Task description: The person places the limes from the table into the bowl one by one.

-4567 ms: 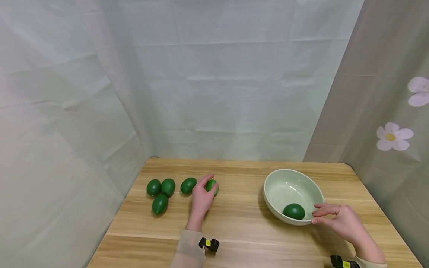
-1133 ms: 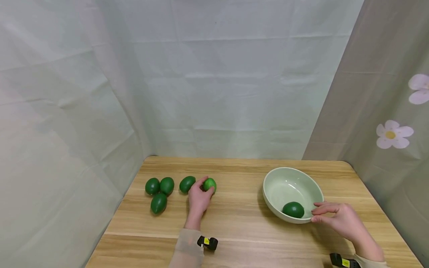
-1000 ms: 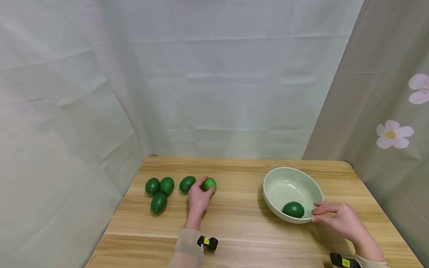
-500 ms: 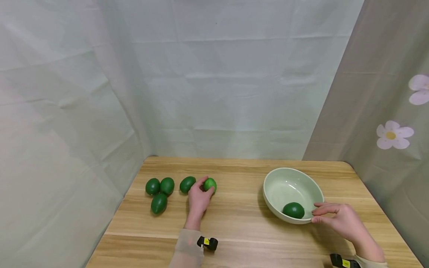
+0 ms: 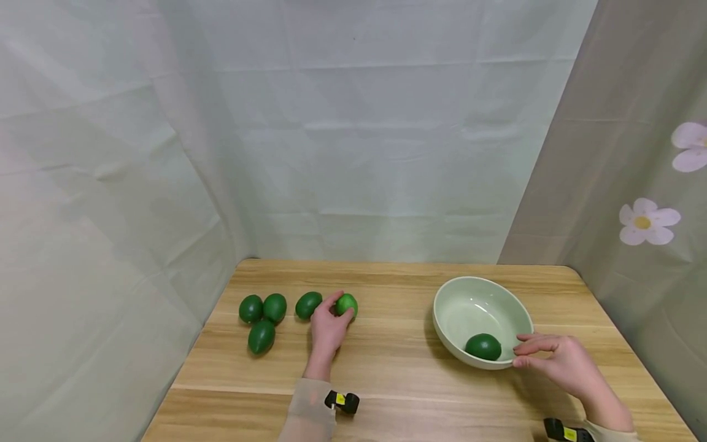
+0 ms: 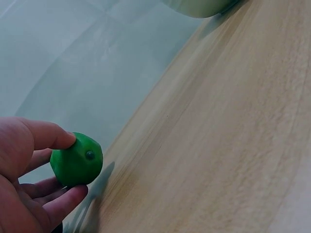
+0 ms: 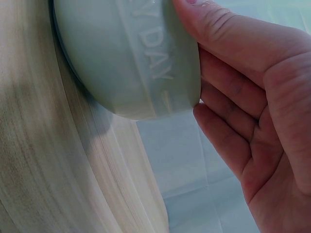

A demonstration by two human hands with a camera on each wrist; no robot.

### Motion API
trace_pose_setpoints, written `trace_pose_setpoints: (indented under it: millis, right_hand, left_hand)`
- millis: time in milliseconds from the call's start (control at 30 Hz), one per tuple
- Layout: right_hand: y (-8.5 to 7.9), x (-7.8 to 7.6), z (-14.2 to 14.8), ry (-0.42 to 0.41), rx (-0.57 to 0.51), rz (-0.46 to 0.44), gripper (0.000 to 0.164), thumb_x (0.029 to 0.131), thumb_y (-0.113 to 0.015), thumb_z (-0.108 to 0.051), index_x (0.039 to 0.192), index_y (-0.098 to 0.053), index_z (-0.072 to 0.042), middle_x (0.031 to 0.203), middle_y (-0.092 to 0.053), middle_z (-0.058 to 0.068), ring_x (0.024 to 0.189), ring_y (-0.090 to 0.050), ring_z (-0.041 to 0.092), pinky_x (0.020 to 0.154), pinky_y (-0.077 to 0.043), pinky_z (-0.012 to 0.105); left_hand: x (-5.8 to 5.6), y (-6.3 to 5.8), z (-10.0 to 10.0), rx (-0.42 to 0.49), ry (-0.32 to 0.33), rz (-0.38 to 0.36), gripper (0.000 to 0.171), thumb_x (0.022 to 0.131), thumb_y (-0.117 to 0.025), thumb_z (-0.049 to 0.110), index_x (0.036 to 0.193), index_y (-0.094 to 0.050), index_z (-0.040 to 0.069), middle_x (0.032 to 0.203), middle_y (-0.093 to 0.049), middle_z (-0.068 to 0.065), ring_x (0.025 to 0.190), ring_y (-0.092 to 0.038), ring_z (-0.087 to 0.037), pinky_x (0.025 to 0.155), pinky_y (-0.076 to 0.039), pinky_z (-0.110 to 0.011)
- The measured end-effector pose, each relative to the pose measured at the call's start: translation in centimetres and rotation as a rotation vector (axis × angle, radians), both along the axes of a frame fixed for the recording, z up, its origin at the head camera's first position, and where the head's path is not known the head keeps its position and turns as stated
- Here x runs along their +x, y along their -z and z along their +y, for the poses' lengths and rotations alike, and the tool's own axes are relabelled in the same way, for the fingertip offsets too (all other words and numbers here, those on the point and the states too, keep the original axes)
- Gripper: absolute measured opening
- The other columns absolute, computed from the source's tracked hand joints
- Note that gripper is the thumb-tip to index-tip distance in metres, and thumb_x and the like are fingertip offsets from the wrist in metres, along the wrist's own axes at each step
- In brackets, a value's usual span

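My left hand [image 5: 328,328] pinches a bright green lime [image 5: 347,305] between thumb and fingers, at the left middle of the table. In the left wrist view the lime [image 6: 77,160] shows a small round stem end, and a shadow falls on the wood beside it. My right hand [image 5: 569,365] holds the near right rim of a pale green bowl [image 5: 469,307], thumb outside and fingers at the edge. Raised letters show on the bowl's outer wall [image 7: 121,58] in the right wrist view. One dark green oval fruit [image 5: 483,347] lies inside the bowl.
Just left of my left hand lies another dark green fruit [image 5: 308,304]. Farther left, three more sit close together, the nearest fruit [image 5: 261,337] pointing toward me. The wooden table [image 5: 397,368] ends at a pale curtain [image 5: 375,153] behind and at the sides.
Compared with several seconds ago, my left hand has drawn slightly left and nearer, its fingers now on the lime, more of which shows. My right hand and the bowl have stayed put.
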State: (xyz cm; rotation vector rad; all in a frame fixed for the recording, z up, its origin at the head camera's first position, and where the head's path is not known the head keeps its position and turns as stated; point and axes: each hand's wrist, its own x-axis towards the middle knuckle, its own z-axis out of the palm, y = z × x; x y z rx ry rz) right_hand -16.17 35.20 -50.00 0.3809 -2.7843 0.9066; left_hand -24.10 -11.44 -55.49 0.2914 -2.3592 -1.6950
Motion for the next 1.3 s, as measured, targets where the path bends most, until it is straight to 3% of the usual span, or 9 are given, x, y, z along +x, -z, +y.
trace_pose_setpoints:
  millis: [1300]
  right_hand:
    - [0.19, -0.22, 0.13, -0.013, -0.004, 0.022, 0.018, 0.072, -0.1, -0.031, 0.082, -0.086, -0.032, 0.103, -0.082, -0.002, 0.106, -0.07, 0.004, 0.09, -0.034, -0.001]
  left_hand:
    - [-0.05, -0.38, 0.71, 0.082, 0.054, 0.019, 0.051, 0.093, -0.082, 0.007, 0.142, -0.069, 0.004, 0.14, -0.067, -0.018, 0.129, -0.062, -0.033, 0.104, -0.055, -0.05]
